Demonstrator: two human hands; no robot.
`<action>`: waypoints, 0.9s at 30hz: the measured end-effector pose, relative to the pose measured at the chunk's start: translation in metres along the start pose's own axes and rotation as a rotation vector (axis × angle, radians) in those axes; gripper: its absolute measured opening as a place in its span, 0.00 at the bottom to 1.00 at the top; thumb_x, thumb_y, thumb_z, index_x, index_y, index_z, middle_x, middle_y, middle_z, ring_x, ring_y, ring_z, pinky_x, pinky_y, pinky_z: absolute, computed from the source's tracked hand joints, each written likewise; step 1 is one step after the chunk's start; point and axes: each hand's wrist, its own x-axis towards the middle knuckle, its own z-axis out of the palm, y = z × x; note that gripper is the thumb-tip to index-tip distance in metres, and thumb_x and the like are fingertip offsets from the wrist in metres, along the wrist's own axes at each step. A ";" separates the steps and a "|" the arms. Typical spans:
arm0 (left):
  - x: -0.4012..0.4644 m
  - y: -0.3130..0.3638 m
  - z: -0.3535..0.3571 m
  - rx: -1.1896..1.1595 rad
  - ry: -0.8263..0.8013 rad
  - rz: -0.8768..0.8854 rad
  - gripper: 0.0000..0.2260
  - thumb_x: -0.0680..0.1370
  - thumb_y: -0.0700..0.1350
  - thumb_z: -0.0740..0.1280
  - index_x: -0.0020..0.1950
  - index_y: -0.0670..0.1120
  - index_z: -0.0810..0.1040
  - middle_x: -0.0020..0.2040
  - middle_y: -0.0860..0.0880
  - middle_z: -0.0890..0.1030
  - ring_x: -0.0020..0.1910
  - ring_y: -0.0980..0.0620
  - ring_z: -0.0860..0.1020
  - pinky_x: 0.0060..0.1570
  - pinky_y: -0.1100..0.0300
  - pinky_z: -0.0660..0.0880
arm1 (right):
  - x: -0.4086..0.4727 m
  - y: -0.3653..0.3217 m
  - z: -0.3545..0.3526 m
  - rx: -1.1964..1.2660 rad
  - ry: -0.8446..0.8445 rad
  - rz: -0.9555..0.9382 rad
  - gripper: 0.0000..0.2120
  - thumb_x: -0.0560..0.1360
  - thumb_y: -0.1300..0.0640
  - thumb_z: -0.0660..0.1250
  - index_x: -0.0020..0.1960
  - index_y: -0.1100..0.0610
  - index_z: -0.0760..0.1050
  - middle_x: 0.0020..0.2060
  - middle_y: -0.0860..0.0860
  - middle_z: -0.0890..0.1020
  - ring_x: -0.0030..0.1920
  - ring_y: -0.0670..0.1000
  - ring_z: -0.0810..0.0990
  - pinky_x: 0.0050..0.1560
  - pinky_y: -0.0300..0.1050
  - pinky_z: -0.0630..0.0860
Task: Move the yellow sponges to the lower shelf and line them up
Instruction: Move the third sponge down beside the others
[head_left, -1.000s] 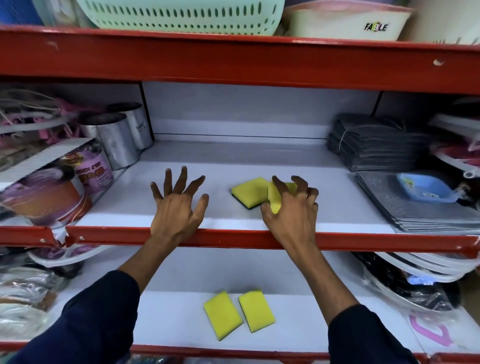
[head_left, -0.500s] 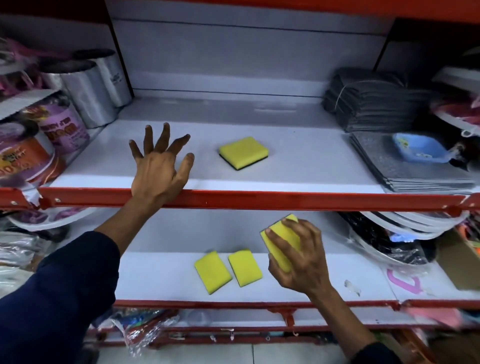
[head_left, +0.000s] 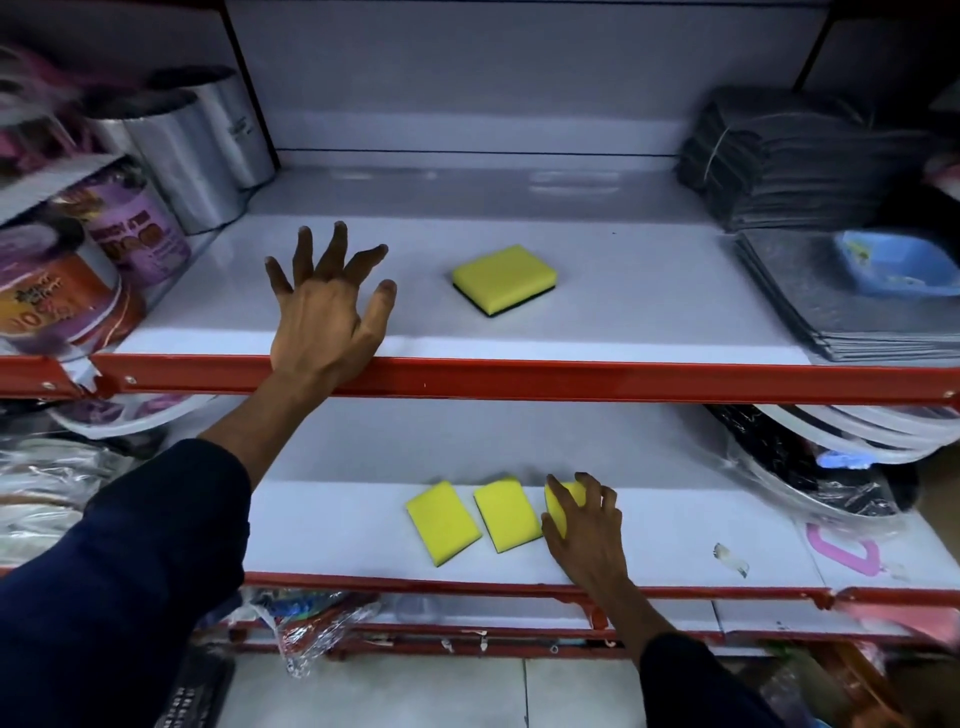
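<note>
Your right hand (head_left: 584, 525) is down on the lower shelf (head_left: 675, 525), fingers curled over a yellow sponge (head_left: 563, 501) and gripping it by its edges; the sponge sits at the right end of a row, just beside the middle sponge (head_left: 506, 514), which in turn lies close to the leftmost sponge (head_left: 442, 521); all three are tilted the same way, long sides roughly parallel, and I cannot tell whether the held one is flat on the shelf or slightly lifted, since your fingers cover most of it. Your left hand (head_left: 324, 317) is spread wide open and holds nothing; its palm rests at the red front rail (head_left: 571, 379) of the upper shelf (head_left: 649, 291), fingers reaching over the white surface. One more yellow sponge (head_left: 503, 275), with a dark scouring layer underneath, lies alone on that upper shelf, well apart from your left hand and to its right. Shiny metal rolls (head_left: 182, 156) stand at the left of the upper shelf; a stack of grey cloths (head_left: 789, 166) and a blue tray (head_left: 898, 262) sit at its right.
</note>
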 end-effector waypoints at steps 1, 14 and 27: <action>0.000 0.000 0.000 -0.002 0.000 -0.001 0.25 0.78 0.61 0.49 0.74 0.57 0.66 0.80 0.47 0.58 0.80 0.42 0.47 0.74 0.31 0.41 | 0.001 0.000 0.003 -0.004 -0.003 0.008 0.27 0.74 0.39 0.52 0.70 0.48 0.70 0.66 0.60 0.72 0.59 0.63 0.72 0.47 0.58 0.78; -0.002 0.002 -0.002 -0.008 -0.009 0.005 0.26 0.77 0.62 0.48 0.74 0.58 0.65 0.80 0.46 0.58 0.80 0.41 0.48 0.74 0.29 0.42 | 0.002 -0.046 -0.099 0.410 0.625 -0.260 0.17 0.76 0.54 0.65 0.65 0.53 0.77 0.58 0.53 0.81 0.59 0.52 0.76 0.56 0.49 0.77; -0.003 0.003 -0.005 0.008 -0.021 0.010 0.27 0.76 0.64 0.48 0.74 0.58 0.64 0.80 0.45 0.58 0.80 0.40 0.48 0.74 0.29 0.44 | 0.108 -0.131 -0.242 0.226 0.564 -0.058 0.26 0.71 0.41 0.65 0.68 0.46 0.70 0.66 0.52 0.72 0.64 0.58 0.68 0.59 0.56 0.71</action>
